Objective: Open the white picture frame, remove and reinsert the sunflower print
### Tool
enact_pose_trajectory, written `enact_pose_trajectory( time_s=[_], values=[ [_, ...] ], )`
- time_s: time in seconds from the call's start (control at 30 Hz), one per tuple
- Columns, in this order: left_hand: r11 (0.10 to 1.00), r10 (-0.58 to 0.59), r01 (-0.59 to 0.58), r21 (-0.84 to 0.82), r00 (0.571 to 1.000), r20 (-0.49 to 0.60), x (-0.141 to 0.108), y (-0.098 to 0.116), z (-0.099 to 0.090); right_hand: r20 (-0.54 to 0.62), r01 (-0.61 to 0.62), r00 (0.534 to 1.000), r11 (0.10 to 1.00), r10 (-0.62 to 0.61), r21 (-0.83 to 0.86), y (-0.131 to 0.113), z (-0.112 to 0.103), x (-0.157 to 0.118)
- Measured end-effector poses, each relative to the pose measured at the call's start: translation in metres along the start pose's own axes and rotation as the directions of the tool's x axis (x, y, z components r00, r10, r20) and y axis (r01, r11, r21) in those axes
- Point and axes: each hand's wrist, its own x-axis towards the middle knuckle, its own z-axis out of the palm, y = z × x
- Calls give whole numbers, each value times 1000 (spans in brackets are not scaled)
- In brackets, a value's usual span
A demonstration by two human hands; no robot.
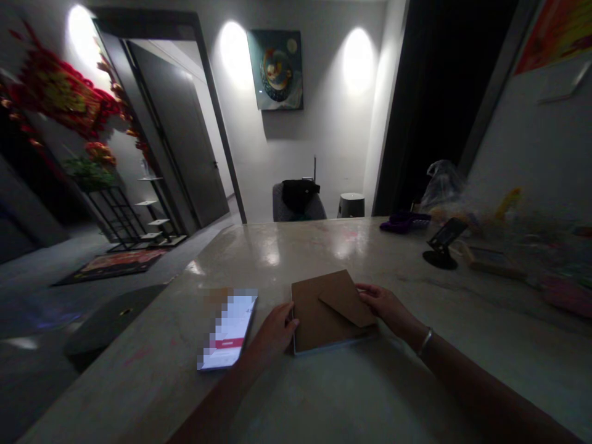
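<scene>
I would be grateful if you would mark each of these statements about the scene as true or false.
1. The right hand rests on the flap of the brown envelope. True.
2. The left hand is holding the smartphone. False: the smartphone lies on the counter beside it, and the left hand is at the envelope's edge.
3. A metal bangle circles the right wrist. True.
4. The black phone stand stands on the floor. False: it stands on the counter, to the right of the envelope.
5. A painting hangs on the wall beyond the counter. True.

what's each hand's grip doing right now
Left hand: curled at the edge of the brown folder, cannot tell.
Right hand: open, resting on its flap.
</scene>
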Motion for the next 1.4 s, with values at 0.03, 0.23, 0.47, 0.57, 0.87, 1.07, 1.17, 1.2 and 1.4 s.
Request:
enact_pose_trajectory(
  time_s=[0.03,0.23,0.47,0.57,0.87,1.07,1.17,1.2,1.4],
  values=[
    [1000,0,0,-4,1000,-3,0,0,0,0,-2,1000,1000,2,0,-1,0,-1],
    [1000,-6,6,-23,1000,-11,1,-1,2,3,10,1000,999,-10,-41,2,-1,0],
    [999,35,-35,12,999,-3,0,-5,1,148,16,989,999,-12,-27,3,-5,2],
    [998,43,-44,45,999,27,-2,-1,-2,172,40,985,997,-27,-72,1,-7,1],
    [997,11,-20,79,994,108,-6,9,-10,96,200,979,779,-178,-594,1,-12,8],
    [994,29,-41,100,993,112,-6,1,-7,108,274,952,636,-288,-721,12,-11,13],
    [995,31,-41,88,993,111,-7,2,-8,125,292,945,607,-302,-740,12,-11,12],
    [995,24,-34,88,993,113,-7,3,-9,132,295,944,601,-301,-742,12,-11,12],
    [993,25,-40,111,991,132,-7,4,-9,142,313,938,602,-315,-734,15,-14,14]
  ],
)
